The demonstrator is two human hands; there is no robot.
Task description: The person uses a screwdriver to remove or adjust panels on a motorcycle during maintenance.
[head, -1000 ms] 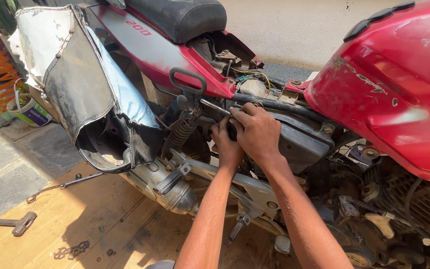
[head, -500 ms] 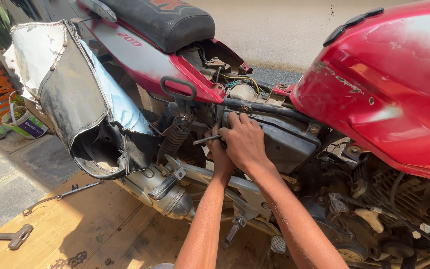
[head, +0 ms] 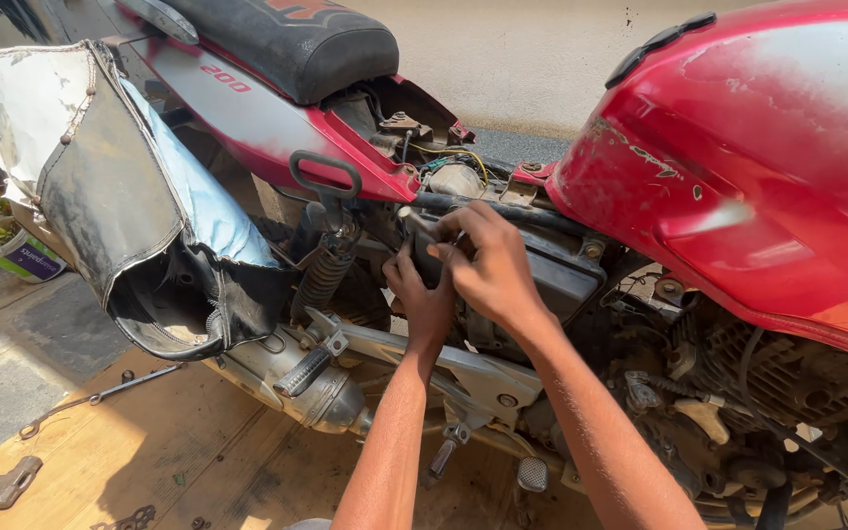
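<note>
- Under the seat (head: pixel 296 39), beside the red tank (head: pixel 758 157): right hand (head: pixel 488 265) curling over the black side box (head: pixel 552 280), fingers pressing on its top edge.
- Left hand (head: pixel 422 299) cupping the box's rear end from below, grip hidden.
- Squeezing between shock spring (head: pixel 324 275) and engine (head: pixel 777 373).

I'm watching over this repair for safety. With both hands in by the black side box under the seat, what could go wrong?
The left hand and right hand work close to exposed wires; a slip might snag them. The footpeg and loose tools on the board could trip someone.
</note>
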